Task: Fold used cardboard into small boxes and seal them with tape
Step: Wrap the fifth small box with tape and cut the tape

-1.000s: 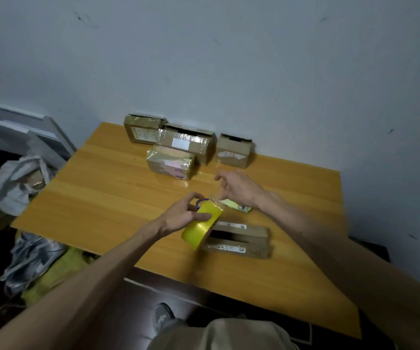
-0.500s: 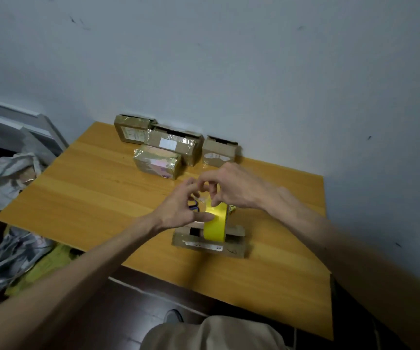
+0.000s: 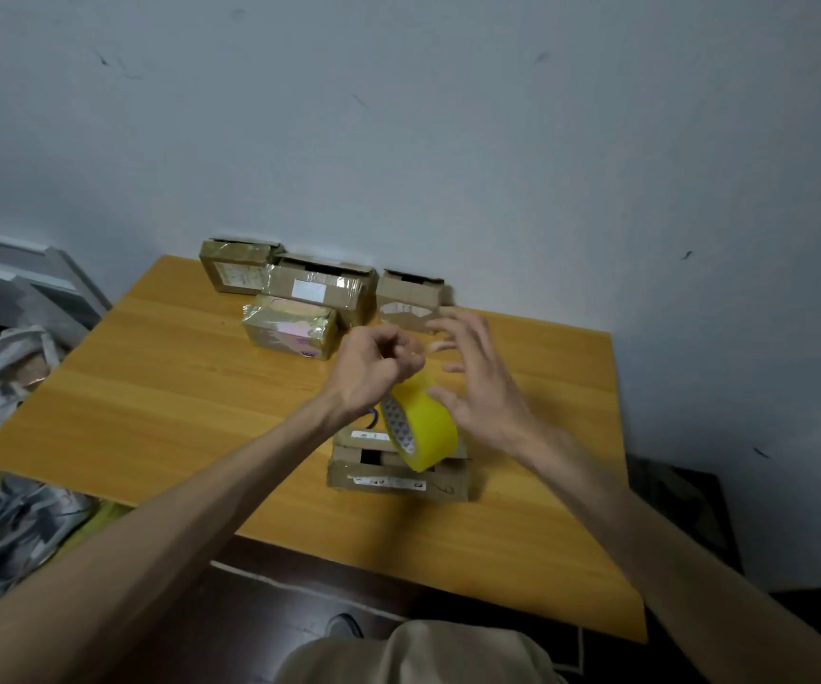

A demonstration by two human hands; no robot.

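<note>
Yellow tape roll (image 3: 423,427), tilted, gripped at top by left hand (image 3: 369,367), fingers curled; right hand (image 3: 482,387) spread beside it; above unsealed cardboard box (image 3: 398,478) on wooden surface (image 3: 176,387); four taped boxes (image 3: 290,330) by wall (image 3: 448,140).

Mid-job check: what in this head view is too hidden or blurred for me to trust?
Head view, all four:
Tape's loose end: hidden by the left hand gripping the tape roll.
Right hand: fingers motion-blurred.
Open box: inside dark, partly behind the roll.
Label on it: print too small.
</note>
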